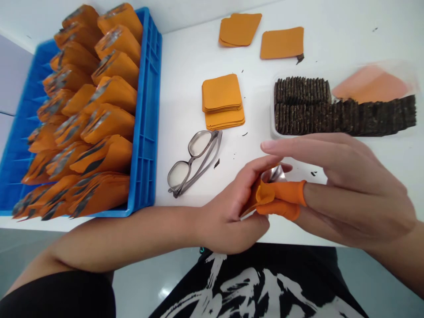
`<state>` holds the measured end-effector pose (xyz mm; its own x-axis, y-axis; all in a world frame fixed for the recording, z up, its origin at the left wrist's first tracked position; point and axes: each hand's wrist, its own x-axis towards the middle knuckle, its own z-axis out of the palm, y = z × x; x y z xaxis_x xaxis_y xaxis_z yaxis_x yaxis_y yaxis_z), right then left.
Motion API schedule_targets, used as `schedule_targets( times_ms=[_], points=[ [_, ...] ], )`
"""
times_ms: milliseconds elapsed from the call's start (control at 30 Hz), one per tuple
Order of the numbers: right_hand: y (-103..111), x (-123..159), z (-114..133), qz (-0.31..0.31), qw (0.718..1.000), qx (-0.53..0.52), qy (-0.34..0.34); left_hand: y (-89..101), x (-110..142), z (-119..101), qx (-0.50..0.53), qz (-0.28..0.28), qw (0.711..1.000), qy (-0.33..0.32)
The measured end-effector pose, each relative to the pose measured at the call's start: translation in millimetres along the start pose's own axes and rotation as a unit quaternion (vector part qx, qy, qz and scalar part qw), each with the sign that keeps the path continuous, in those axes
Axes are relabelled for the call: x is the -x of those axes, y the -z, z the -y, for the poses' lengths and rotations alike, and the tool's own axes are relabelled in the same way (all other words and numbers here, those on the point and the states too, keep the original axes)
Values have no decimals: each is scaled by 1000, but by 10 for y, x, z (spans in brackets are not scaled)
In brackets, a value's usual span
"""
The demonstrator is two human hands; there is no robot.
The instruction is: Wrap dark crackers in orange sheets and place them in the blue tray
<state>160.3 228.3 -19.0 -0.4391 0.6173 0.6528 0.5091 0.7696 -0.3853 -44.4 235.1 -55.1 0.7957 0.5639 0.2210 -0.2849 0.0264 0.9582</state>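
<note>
My left hand is closed around a small orange pouch with a silvery inside, held over the table's near edge. My right hand reaches in from the right. Two of its fingers wear orange finger cots, and these press on the pouch at its opening, while its index finger stretches out above. Behind the hands stands a clear tray packed with rows of dark square biscuits. A stack of flat orange pouches lies in the middle of the table.
A blue crate at the left is full of filled orange pouches. Grey glasses lie folded beside it. More flat orange pouches lie at the back. Dark crumbs dot the white table.
</note>
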Motion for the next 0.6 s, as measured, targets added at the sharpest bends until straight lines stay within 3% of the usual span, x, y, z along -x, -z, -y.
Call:
schedule_targets(
  times_ms=[133,267,433,600],
  points=[
    [-92,3,23,-60,997,47,8,64,-67,2,-68,65,993,-67],
    [-104,2,47,-59,996,68,17,77,-103,3,-62,40,995,-66],
    [-23,21,75,-9,996,74,47,31,-119,-13,-79,23,994,-72],
    [0,-13,107,40,999,27,5,-13,-61,23,-90,-14,992,-82]
  ],
)
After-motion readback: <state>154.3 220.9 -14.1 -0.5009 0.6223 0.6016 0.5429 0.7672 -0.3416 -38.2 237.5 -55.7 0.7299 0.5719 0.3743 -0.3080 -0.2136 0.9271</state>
